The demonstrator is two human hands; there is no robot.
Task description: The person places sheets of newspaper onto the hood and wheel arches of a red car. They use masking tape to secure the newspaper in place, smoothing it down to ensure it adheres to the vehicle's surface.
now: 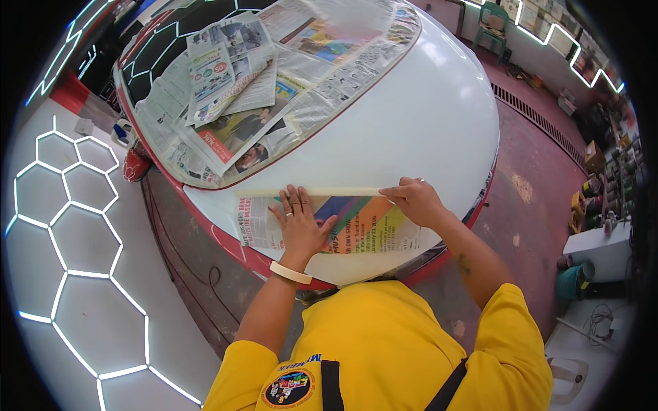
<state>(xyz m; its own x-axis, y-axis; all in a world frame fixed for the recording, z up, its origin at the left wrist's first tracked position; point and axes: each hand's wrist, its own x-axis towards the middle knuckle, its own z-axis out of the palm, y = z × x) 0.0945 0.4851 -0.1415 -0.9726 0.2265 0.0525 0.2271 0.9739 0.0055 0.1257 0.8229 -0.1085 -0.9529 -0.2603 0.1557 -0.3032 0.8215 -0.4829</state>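
Note:
A coloured newspaper sheet (pixel 356 229) lies on the white car hood (pixel 411 123), with a pale strip of masking tape (pixel 343 192) along its far edge. My left hand (pixel 298 222) rests flat on the sheet, fingers spread, their tips over the tape. At the strip's right end, the thumb and index finger of my right hand (pixel 415 200) are pinched together on the tape; the other fingers are curled. A roll of masking tape (pixel 290 272) hangs around my left wrist like a bracelet.
Taped newspapers (pixel 274 82) cover the windshield, with loose sheets piled on top. Red trim (pixel 226 243) edges the hood. A hose (pixel 212 277) runs over the floor at left. Cans and boxes (pixel 603 185) line the right wall, and a green chair (pixel 491 27) stands far off.

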